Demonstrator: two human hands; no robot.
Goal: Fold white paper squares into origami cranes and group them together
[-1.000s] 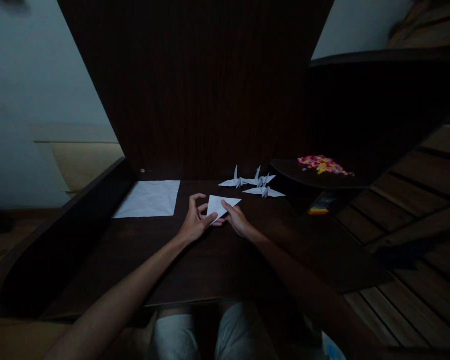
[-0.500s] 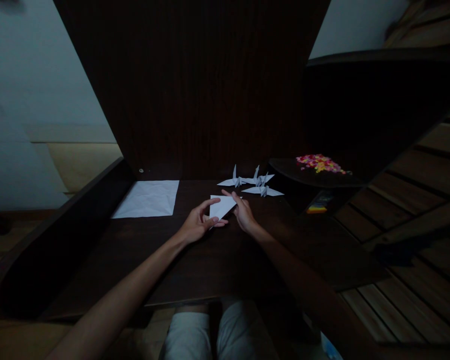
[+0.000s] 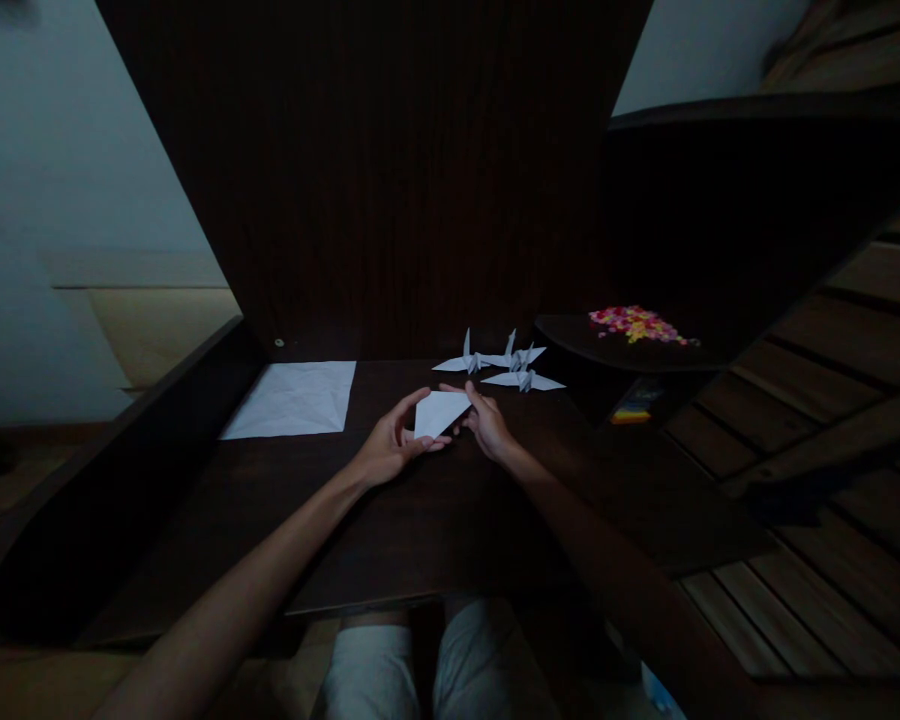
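Note:
Between my hands is a piece of folded white paper (image 3: 438,412), kite-like in outline, held just above the dark desk. My left hand (image 3: 391,442) grips its left side, thumb along the lower edge and fingers around the upper left corner and underneath. With thumb and fingers my right hand (image 3: 486,424) pinches the pointed right end. Just beyond my hands stand three white paper cranes (image 3: 523,380) with wings spread, set close together. To the left a creased white paper sheet (image 3: 292,400) lies flat.
On a low corner shelf (image 3: 570,335) at right sits a heap of small pink, red and yellow pieces (image 3: 637,324). Below it is a yellow-orange item (image 3: 631,416). A raised side panel (image 3: 120,470) bounds the desk's left, a tall back panel (image 3: 390,180) its rear.
My left fingers and thumb have shifted slightly on the folded paper, which stays between both hands. The whole view has drifted a little; the cranes and the sheet lie as before.

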